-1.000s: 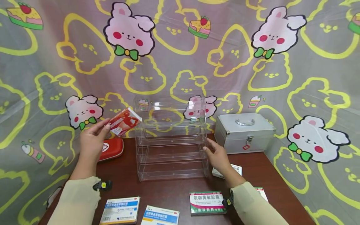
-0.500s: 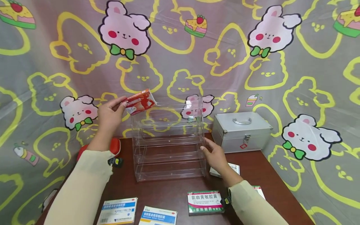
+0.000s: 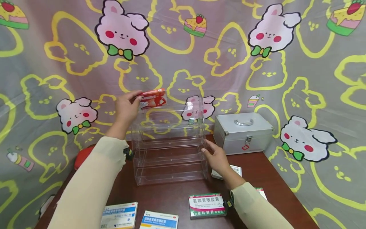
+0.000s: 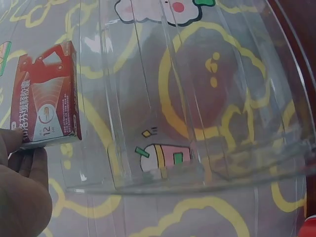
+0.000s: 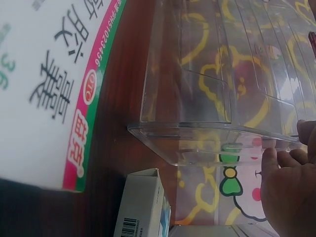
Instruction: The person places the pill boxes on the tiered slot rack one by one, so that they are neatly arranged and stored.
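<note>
My left hand (image 3: 127, 106) pinches a red medicine box (image 3: 154, 99) by its left end, thumb in front. The box is held at the upper left of a clear plastic tiered rack (image 3: 171, 176). In the left wrist view the box (image 4: 47, 96) appears beside the rack's clear panels, but whether they touch I cannot tell. My right hand (image 3: 218, 159) holds the rack's right side panel, with thumb at the front edge and fingers along the outside. The right wrist view shows these fingers (image 5: 286, 157) at the panel's edge. No boxes are visible on the rack's tiers.
Two blue-and-white medicine boxes (image 3: 160, 221) lie at the front of the brown table (image 3: 168, 198). A green-and-white box (image 3: 207, 206) is to their right. A white box (image 3: 218, 175) lies behind my right forearm. A silver case (image 3: 243, 133) stands back right, a red pouch (image 3: 83, 157) left.
My left hand has carried the red box rightward and up from beside the rack to its upper left, turning it more level. The right hand has stayed on the rack's side.
</note>
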`<state>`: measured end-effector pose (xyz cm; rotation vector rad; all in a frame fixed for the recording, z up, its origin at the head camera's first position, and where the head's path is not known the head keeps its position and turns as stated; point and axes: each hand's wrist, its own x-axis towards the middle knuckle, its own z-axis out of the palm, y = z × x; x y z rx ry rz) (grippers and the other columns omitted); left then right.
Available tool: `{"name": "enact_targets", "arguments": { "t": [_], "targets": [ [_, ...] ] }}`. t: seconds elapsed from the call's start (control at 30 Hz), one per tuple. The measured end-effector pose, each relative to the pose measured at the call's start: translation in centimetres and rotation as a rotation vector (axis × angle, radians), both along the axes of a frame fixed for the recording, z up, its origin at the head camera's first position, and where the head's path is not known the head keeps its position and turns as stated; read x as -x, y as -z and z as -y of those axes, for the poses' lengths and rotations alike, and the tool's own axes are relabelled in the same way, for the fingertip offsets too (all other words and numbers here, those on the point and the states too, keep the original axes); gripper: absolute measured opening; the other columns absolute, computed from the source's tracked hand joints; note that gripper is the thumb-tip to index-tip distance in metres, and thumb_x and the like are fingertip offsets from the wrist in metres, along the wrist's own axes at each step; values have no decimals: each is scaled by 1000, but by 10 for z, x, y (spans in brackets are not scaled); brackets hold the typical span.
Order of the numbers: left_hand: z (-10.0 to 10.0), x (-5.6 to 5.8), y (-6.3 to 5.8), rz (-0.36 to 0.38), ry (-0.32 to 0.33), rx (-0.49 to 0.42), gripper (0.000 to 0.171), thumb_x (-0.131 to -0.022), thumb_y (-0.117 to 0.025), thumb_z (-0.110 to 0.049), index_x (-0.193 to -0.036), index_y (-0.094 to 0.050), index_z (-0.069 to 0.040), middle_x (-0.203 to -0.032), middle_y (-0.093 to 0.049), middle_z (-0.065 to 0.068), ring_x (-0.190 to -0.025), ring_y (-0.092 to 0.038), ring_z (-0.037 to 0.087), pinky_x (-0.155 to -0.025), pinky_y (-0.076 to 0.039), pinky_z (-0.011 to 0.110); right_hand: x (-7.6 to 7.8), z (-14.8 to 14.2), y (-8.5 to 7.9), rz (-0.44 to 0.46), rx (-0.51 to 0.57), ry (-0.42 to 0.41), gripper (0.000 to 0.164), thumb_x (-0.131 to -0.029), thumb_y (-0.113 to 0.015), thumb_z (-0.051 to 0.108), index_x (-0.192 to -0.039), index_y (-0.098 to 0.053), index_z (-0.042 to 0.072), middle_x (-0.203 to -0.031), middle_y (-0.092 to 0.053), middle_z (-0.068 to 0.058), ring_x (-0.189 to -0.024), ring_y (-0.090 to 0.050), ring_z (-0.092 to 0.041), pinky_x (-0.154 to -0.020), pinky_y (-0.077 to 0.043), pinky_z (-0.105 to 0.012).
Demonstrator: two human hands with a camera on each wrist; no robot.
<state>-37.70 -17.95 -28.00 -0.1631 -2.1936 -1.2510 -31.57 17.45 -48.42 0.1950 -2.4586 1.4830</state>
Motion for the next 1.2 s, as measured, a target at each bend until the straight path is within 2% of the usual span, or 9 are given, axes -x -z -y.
{"name": "enact_targets", "arguments": {
  "t": [0.13, 0.37, 0.57, 0.8, 1.03, 1.2],
  "targets": [
    [-10, 7, -1, -34, 11, -7, 29, -108, -68, -12, -135, -78, -8, -141, -75, 11, -120, -74, 26, -97, -61, 28, -2, 1, -1, -9, 7, -4, 54, -106, -73, 18, -157, -59, 8, -145, -71, -19, -132, -70, -38, -108, -60, -55],
    [-26, 12, -1, -24, 31, 36, 30, -110, -65, -13, -137, -76, -7, -143, -73, 13, -122, -74, 31, -104, -63, 44, -1, 3, 0, -9, -12, -8, 54, -106, -73, 18, -157, -59, 7, -145, -71, -19, -134, -69, -37, -111, -58, -56],
    [-39, 21, 0, -14, 22, 29, 31, -110, -67, -15, -138, -76, -9, -144, -74, 10, -127, -72, 28, -107, -62, 42, 1, 2, -3, -9, -6, -10, 54, -106, -73, 19, -157, -59, 6, -146, -70, -20, -134, -69, -39, -112, -57, -57],
    [-48, 25, 1, -11, -6, 49, 30, -110, -67, -18, -138, -77, -14, -142, -75, 7, -125, -73, 26, -105, -62, 42, 1, 0, -4, -2, 7, -24, 54, -107, -72, 17, -157, -57, 4, -147, -68, -22, -133, -69, -40, -112, -58, -55],
    [-52, 31, 13, 9, 48, 37, 29, -109, -67, -12, -135, -77, -7, -141, -74, 14, -131, -70, 30, -110, -59, 44, 0, 2, 0, 6, 14, -26, 55, -107, -72, 19, -158, -57, 5, -148, -68, -21, -135, -68, -39, -113, -57, -56],
    [-62, 31, 14, 20, 81, 38, 29, -108, -66, -9, -135, -77, -5, -137, -76, 16, -129, -71, 31, -110, -59, 45, 0, 1, -2, -4, 32, -25, 54, -106, -72, 17, -157, -58, 5, -145, -70, -22, -133, -69, -40, -113, -57, -56]
  ]
}}
